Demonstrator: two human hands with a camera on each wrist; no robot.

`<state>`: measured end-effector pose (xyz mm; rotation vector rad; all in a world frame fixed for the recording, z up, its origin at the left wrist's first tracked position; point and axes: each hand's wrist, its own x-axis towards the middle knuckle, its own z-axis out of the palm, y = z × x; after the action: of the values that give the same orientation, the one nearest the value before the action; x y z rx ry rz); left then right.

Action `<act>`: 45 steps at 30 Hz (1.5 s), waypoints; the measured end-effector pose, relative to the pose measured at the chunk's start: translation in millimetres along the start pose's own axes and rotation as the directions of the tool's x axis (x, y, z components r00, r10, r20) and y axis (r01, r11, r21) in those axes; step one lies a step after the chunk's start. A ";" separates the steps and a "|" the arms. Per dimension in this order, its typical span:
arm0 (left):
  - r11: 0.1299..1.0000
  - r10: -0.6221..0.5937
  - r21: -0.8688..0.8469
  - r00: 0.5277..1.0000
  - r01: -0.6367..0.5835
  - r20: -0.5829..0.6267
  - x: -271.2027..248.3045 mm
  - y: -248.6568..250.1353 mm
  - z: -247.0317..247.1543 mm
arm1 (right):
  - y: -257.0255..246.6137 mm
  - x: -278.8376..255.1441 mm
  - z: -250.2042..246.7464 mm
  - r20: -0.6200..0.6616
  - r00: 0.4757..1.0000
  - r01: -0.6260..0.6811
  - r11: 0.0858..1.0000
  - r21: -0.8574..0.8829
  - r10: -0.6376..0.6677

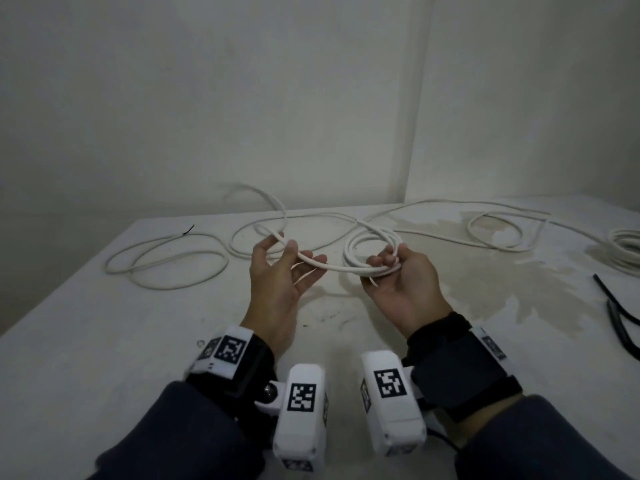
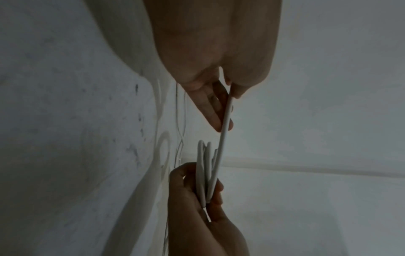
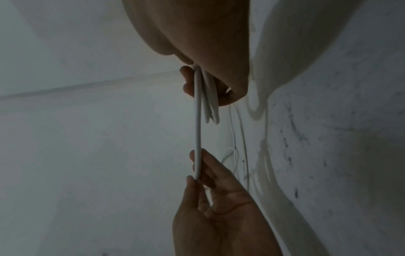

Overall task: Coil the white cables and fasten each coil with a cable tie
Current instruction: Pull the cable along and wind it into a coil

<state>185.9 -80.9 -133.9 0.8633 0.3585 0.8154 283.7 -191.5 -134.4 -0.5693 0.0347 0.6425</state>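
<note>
Both hands are raised over the white table [image 1: 104,341]. My right hand [image 1: 389,265] grips a small coil of white cable [image 1: 346,252] with its fingers curled round the bundled turns; the right wrist view shows the coil [image 3: 210,104] in those fingers [image 3: 186,76]. My left hand [image 1: 294,258] pinches the free strand [image 1: 329,266] between thumb and fingers, a short way left of the coil. The strand [image 2: 223,138] runs straight between the two hands. Behind the left hand, the rest of the cable [image 1: 273,199] arches up and trails in loose loops across the table.
A second coil of white cable [image 1: 623,244] lies at the far right edge. Black cable ties [image 1: 623,311] lie on the table to the right of my right hand. A dried stain [image 1: 485,289] marks the right half. Walls meet in a corner behind the table.
</note>
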 end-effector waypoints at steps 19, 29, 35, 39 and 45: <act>0.847 0.237 0.444 0.955 -0.294 0.181 4.6 -7.0 -7.2 | -1.5 -9.2 7.8 0.124 0.969 -0.167 0.937 -0.306 0.213; 0.987 -0.088 0.154 0.950 0.043 0.299 -4.2 -5.9 1.0 | 0.3 -8.1 5.5 0.153 0.981 -0.045 0.908 -0.417 0.119; 0.988 -0.125 0.124 0.929 0.086 0.348 -6.3 1.6 8.1 | 1.2 -13.2 7.2 0.267 0.953 0.001 0.879 -0.478 0.144; 0.983 -0.152 0.156 0.894 0.093 0.421 -5.6 6.6 5.3 | 2.5 -16.5 8.6 0.287 0.950 0.032 0.877 -0.479 0.122; 0.946 -0.026 0.318 0.960 -0.066 0.277 -3.2 6.6 3.2 | 10.7 -19.2 11.9 0.320 0.938 0.085 0.802 -0.591 0.136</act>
<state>182.4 -82.5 -126.8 1.2772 0.2370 0.6499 260.4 -189.1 -125.7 -1.0626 -0.5196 0.7767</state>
